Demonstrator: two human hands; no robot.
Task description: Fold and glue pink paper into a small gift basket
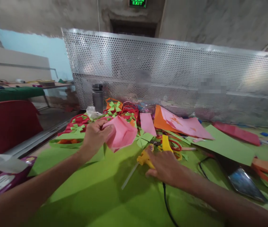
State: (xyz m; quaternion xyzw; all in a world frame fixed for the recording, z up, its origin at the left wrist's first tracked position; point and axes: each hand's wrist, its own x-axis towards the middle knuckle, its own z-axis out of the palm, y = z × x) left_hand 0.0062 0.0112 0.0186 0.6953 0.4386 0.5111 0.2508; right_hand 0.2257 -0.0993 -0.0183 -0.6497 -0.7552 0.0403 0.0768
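My left hand pinches the edge of a folded pink paper piece and holds it above the table. To its right, my right hand has its fingers over a yellow glue gun, the thumb apart on the near side. A pale glue stick sticks out of the gun toward me, and a black cord runs down from beneath the hand. Part of the gun is hidden by my fingers. Just beyond lies a green paper bow.
Behind stand a grey bottle and a perforated metal panel. Green paper, pink sheets and scissors with red handles lie at right, near a phone. A purple box stands at left.
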